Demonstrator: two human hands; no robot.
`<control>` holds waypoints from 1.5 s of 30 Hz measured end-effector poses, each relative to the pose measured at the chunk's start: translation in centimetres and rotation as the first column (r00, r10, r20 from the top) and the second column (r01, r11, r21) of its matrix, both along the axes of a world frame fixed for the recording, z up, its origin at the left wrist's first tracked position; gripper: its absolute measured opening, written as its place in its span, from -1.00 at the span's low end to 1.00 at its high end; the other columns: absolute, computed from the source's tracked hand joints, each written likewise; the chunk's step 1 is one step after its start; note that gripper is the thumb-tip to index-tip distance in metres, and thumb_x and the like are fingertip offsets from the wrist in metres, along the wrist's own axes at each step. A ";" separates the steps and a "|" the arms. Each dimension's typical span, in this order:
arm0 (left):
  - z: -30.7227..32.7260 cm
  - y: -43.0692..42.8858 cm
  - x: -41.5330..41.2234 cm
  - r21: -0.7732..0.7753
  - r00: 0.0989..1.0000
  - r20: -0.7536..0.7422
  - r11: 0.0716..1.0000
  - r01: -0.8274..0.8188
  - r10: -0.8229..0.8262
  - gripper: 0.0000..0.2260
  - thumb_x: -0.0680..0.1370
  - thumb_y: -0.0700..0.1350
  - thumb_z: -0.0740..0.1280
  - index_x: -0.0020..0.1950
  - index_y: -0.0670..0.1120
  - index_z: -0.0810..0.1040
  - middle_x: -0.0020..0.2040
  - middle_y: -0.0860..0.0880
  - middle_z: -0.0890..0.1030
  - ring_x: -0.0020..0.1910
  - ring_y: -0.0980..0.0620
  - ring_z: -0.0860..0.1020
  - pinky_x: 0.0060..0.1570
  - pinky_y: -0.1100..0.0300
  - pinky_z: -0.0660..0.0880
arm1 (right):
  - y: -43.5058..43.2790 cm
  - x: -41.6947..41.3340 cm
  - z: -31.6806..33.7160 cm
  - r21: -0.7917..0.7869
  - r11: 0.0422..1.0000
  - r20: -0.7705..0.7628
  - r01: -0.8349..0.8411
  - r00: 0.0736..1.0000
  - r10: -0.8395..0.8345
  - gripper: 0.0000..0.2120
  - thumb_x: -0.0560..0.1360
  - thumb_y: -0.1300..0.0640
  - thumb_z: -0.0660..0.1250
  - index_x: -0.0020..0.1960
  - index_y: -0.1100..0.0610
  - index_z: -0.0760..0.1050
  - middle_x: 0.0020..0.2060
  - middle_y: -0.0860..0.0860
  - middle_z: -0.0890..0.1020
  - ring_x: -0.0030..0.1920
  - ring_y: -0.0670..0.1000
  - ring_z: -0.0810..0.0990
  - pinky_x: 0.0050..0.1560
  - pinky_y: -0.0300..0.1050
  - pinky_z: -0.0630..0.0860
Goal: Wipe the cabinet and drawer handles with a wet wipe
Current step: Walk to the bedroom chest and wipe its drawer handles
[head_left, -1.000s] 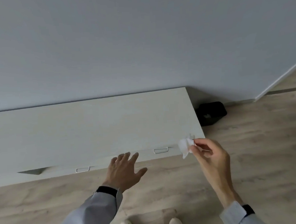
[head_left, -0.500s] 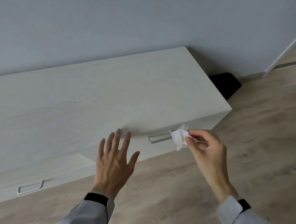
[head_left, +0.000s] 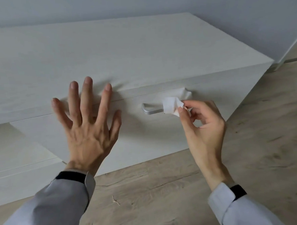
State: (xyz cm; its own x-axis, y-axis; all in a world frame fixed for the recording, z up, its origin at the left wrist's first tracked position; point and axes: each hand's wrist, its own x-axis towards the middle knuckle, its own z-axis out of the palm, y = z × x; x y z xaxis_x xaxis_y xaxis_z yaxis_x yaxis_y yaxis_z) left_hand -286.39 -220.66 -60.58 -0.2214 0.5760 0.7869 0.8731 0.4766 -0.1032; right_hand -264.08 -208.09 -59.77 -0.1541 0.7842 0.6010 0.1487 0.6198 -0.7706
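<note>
Right hand point(head_left: 203, 126), pinching the crumpled wet wipe point(head_left: 171, 106), has just brought it onto the drawer handle point(head_left: 151, 110); left hand point(head_left: 88, 129), fingers spread, lies left of the handle. Wiping can begin.

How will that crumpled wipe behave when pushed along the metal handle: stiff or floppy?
Probably floppy: the wet wipe is bunched into soft folds where the right hand pinches it. Likely very light, since a pinch alone carries it. It should mould round the metal handle rather than skid.
</note>
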 end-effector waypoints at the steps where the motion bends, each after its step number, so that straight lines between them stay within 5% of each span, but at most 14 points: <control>1: -0.3 0.2 -0.4 0.019 1.000 -0.018 1.000 0.008 -0.008 -0.34 0.69 0.14 0.24 0.70 0.04 0.00 0.65 -0.22 0.09 0.67 -0.18 -0.12 0.56 -0.24 -0.30 | 0.0 -0.3 -0.6 0.024 1.000 -0.019 0.004 1.000 -0.004 -0.85 0.54 0.33 0.48 0.07 0.15 0.69 -0.10 0.01 0.59 -0.20 0.09 0.60 -0.12 0.09 0.60; 8: -1.0 1.3 -1.7 0.128 0.992 -0.122 0.990 0.050 -0.034 -0.31 0.66 0.15 0.25 0.70 0.04 0.01 0.63 -0.18 0.06 0.62 -0.22 -0.02 0.56 -0.20 -0.32 | 0.5 -0.8 -1.5 0.183 0.983 -0.025 0.013 1.000 -0.008 -0.75 0.51 0.20 0.55 0.16 0.27 0.71 -0.01 0.09 0.66 -0.13 -0.12 0.68 0.01 -0.34 0.57; 14: -1.4 1.7 -2.3 0.156 0.983 -0.175 0.985 0.074 -0.046 -0.33 0.65 0.18 0.22 0.69 0.01 0.07 0.62 -0.20 0.10 0.61 -0.25 0.03 0.56 -0.24 -0.26 | -1.0 -3.7 -2.4 0.304 0.953 -0.040 0.009 0.999 0.003 -0.78 0.49 0.27 0.57 0.12 0.31 0.72 -0.08 0.11 0.68 -0.14 -0.10 0.67 -0.02 -0.38 0.57; 19: -1.6 1.8 -2.6 0.159 0.989 -0.123 0.983 0.097 -0.078 -0.34 0.66 0.17 0.20 0.69 0.01 0.06 0.61 -0.20 0.11 0.60 -0.23 0.00 0.36 -0.62 0.14 | -0.8 -3.9 -1.9 0.395 0.918 0.014 -0.020 1.000 0.015 -0.83 0.50 0.30 0.56 0.07 0.32 0.73 -0.11 0.12 0.69 -0.12 -0.16 0.63 0.01 -0.47 0.51; 24: -1.7 1.8 -2.4 0.158 0.989 -0.136 0.985 0.073 -0.052 -0.34 0.66 0.17 0.21 0.69 0.00 0.08 0.60 -0.21 0.14 0.61 -0.24 0.02 0.37 -0.59 0.13 | 0.3 -2.6 -2.7 0.291 0.954 -0.073 0.068 0.996 -0.049 -0.87 0.54 0.29 0.52 0.08 0.30 0.73 -0.08 0.09 0.67 -0.15 -0.09 0.64 -0.06 -0.29 0.57; 28: -1.7 1.8 -2.4 0.172 0.986 -0.163 0.983 0.056 -0.028 -0.33 0.65 0.18 0.22 0.69 0.01 0.08 0.62 -0.18 0.11 0.68 -0.10 -0.15 0.56 -0.29 -0.23 | -1.1 -4.4 -2.7 0.309 0.949 -0.084 0.057 0.996 -0.032 -0.85 0.55 0.26 0.50 0.05 0.33 0.73 -0.09 0.12 0.67 -0.14 -0.16 0.62 -0.03 -0.40 0.54; 33: -1.6 2.0 -2.4 0.176 0.984 -0.177 0.983 0.057 -0.026 -0.33 0.64 0.19 0.21 0.69 0.02 0.07 0.62 -0.18 0.11 0.68 -0.09 -0.14 0.56 -0.23 -0.26 | -1.2 -4.6 -2.4 0.376 0.927 -0.012 0.007 1.000 -0.003 -0.87 0.53 0.27 0.53 0.05 0.29 0.74 -0.10 0.11 0.68 -0.11 -0.16 0.61 -0.01 -0.43 0.52; 36: -1.7 1.9 -2.4 0.172 0.987 -0.158 0.983 0.070 -0.042 -0.34 0.65 0.19 0.20 0.69 0.02 0.09 0.62 -0.18 0.12 0.66 -0.15 -0.06 0.56 -0.29 -0.19 | 0.2 -3.0 -2.7 0.309 0.948 -0.068 0.078 0.996 -0.060 -0.87 0.55 0.24 0.50 0.05 0.30 0.72 -0.06 0.07 0.66 -0.09 -0.19 0.61 0.00 -0.37 0.54; 40: -1.6 1.8 -2.3 0.163 0.989 -0.135 0.984 0.075 -0.053 -0.36 0.65 0.17 0.19 0.68 0.00 0.11 0.61 -0.19 0.14 0.61 -0.22 0.03 0.37 -0.58 0.15 | 0.2 -3.1 -3.0 0.224 0.968 -0.138 0.114 0.987 -0.084 -0.89 0.55 0.27 0.50 0.04 0.30 0.72 -0.05 0.05 0.64 -0.09 -0.17 0.63 -0.02 -0.29 0.56; 45: -1.4 1.7 -2.1 0.169 0.992 -0.117 0.983 0.073 -0.053 -0.34 0.65 0.18 0.20 0.69 0.02 0.07 0.61 -0.18 0.13 0.67 -0.12 -0.09 0.28 -0.61 0.25 | -2.6 -6.2 -2.9 0.297 0.955 -0.109 0.021 0.994 0.012 -0.86 0.51 0.32 0.54 0.06 0.32 0.73 -0.08 0.10 0.68 -0.09 -0.16 0.66 -0.01 -0.33 0.60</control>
